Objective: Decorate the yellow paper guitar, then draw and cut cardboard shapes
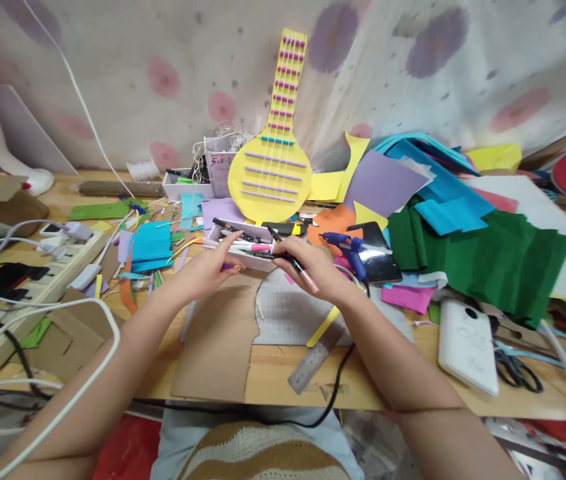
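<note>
A small pale box [250, 262] of pens and markers sits near the middle of the table. My left hand [214, 265] is at its left front, index finger stretched over the pens and the other fingers bent in front of the box wall. My right hand [315, 263] is closed around a dark pen [290, 257] at the box's right end; its far tip lies over the box. A white and pink marker [253, 247] lies among dark pens in the box. Behind stands a yellow paper lute [270, 177] with white strings and purple bars.
A blue glue gun [345, 250] lies right of the box by a black phone-like slab [375, 257]. Brown cardboard [217, 333], a steel ruler [315, 360] and a grey cutting mat [283, 313] lie in front. Green felt [493, 260], scissors [517, 370] and a white device [467, 347] lie right.
</note>
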Available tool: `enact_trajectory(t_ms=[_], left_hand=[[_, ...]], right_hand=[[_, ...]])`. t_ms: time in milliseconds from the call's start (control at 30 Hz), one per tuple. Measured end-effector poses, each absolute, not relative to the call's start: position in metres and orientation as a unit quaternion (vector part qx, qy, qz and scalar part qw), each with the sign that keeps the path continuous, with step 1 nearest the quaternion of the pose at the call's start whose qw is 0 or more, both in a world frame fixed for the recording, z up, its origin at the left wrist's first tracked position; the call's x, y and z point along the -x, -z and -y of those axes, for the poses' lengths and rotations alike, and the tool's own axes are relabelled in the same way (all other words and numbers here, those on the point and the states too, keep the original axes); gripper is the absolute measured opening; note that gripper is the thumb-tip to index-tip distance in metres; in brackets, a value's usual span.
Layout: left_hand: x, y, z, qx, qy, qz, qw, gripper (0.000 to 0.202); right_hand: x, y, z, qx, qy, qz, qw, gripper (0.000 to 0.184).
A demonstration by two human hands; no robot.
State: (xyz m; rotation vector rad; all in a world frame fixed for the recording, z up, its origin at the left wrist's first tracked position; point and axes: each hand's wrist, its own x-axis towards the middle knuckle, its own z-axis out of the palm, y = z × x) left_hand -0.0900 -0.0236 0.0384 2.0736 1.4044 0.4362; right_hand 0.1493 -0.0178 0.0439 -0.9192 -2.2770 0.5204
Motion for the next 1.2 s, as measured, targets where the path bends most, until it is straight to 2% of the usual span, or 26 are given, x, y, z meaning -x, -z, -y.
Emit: enact_trajectory(t_ms=[167, 300, 633, 767, 1200], left_hand=[[0.076, -0.041, 0.021, -0.77, -0.142, -0.56, 0.271, 0.08], [0.068, -0.039, 0.021, -0.779, -0.121, -0.564, 0.245, 0.078], [0.063, -0.046, 0.024, -0.774, -0.097, -0.58, 0.236, 0.078], [0.057, -0.046, 0.025, -0.767, -0.13, -0.572, 0.26, 0.082], [0.038, -0.045, 0.023, -0.73, -0.164, -0.614, 0.251, 0.088]], right_hand=[[-0.15, -0.042, 0.017, 0.376, -0.027, 0.889, 0.261, 0.02], [-0.145, -0.04, 0.02, 0.386, 0.037, 0.893, 0.227, 0.019], [-0.143, -0.038, 0.02, 0.383, 0.056, 0.901, 0.198, 0.02], [-0.138, -0.036, 0.02, 0.372, 0.04, 0.909, 0.184, 0.018], [-0.136, -0.032, 0.019, 0.373, 0.06, 0.905, 0.197, 0.023]])
